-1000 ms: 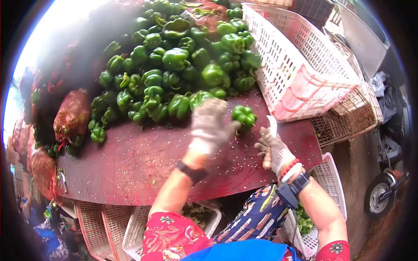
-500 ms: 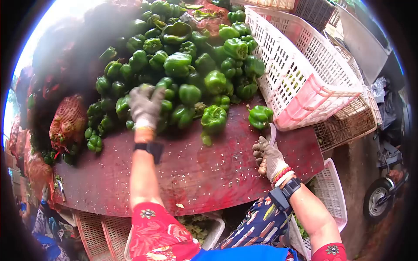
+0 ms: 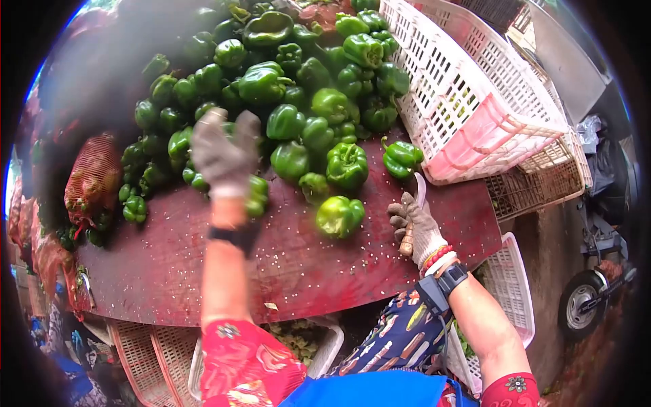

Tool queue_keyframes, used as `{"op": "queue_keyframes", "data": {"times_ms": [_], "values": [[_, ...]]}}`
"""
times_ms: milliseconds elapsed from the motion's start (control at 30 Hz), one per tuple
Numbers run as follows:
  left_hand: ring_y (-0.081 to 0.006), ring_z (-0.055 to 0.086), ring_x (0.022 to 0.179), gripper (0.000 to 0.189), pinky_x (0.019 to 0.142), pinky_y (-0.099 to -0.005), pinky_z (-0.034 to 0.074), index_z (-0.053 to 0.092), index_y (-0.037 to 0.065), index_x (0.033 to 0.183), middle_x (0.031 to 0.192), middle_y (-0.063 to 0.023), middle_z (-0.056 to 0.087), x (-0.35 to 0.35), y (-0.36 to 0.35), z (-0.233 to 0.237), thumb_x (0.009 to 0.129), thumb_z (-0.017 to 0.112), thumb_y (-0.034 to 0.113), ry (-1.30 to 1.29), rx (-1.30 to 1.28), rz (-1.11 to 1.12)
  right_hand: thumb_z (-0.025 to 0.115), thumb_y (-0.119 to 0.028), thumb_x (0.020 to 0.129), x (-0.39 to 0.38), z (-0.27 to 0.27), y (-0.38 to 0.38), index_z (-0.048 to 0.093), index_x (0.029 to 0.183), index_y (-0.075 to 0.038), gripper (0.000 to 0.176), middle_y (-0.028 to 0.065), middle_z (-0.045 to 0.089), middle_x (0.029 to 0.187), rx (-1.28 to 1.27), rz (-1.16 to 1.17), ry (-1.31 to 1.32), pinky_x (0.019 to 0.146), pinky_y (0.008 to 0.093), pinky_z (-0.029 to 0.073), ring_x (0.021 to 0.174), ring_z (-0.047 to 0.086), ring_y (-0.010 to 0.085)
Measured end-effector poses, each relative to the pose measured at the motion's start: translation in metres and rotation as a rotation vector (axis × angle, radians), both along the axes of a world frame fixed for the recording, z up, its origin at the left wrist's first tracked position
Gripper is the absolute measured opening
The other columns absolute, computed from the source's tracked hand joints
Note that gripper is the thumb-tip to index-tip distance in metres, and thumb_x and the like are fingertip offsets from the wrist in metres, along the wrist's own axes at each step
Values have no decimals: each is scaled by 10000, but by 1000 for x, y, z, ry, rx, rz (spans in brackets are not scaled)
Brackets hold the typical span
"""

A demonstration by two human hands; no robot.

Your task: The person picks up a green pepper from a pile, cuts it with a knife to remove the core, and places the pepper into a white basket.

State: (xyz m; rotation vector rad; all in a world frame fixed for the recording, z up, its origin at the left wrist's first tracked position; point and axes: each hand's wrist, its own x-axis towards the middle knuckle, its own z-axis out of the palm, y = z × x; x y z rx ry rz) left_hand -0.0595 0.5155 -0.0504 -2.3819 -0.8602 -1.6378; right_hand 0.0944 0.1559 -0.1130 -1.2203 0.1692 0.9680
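Green peppers (image 3: 262,83) lie heaped over the back of a dark red table (image 3: 183,278). My left hand (image 3: 225,152), in a pale glove, is over the heap's near edge, blurred, with its fingers spread and nothing seen in them. On the right, my gloved right hand (image 3: 416,227) is closed round the brown handle of a small curved knife (image 3: 421,190), its blade pointing up. A single pepper (image 3: 402,159) rests just beyond the blade. Nearer me, between my hands, a lighter green pepper (image 3: 340,216) lies on the table.
A white and pink crate (image 3: 475,129) leans at the table's right edge. A red mesh sack (image 3: 93,178) lies on the left. More crates (image 3: 512,292) stand below the table's edge. Another knife (image 3: 87,288) is at the left rim. A wheel (image 3: 584,305) shows at right.
Several peppers have shifted at the heap's near edge, and one now lies closer to me. My left hand has opened wider. My right hand still holds the knife. The view has shifted slightly.
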Motion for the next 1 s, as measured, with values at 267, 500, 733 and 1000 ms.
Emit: {"op": "queue_keyframes", "data": {"times_ms": [267, 500, 733, 1000], "values": [[-457, 476, 1408, 1076, 1166, -477, 399, 437, 3, 1548, 1449, -334, 543, 15, 113, -20, 835, 640, 783, 81, -1048, 35, 669, -317, 1033, 0, 1, 9, 493, 1288, -210, 328, 19, 677, 986, -123, -10, -53, 509, 222, 484, 705, 621, 85], [-389, 637, 1239, 789, 1097, -411, 464, 661, 63, 1366, 1294, -229, 693, -1, 51, -35, 873, 680, 679, 328, -942, -250, 702, -349, 1013, -6, 13, 16, 466, 1303, -204, 401, 21, 678, 965, -154, -44, -75, 491, 223, 472, 676, 615, 82], [-417, 650, 1149, 710, 996, -489, 508, 724, 59, 1196, 1176, -263, 702, 28, -110, 12, 828, 717, 667, 602, -691, -102, 793, -352, 944, -8, 14, 15, 443, 1395, -203, 590, 61, 650, 1077, -108, -143, -49, 484, 275, 448, 658, 630, 145], [-368, 698, 943, 350, 820, -453, 552, 763, 96, 968, 985, -154, 742, 16, -66, 54, 859, 795, 427, 276, -278, -258, 816, -322, 923, -3, 7, 10, 434, 1379, -209, 606, 52, 625, 1087, -63, -129, -51, 450, 319, 450, 669, 650, 172]]}}
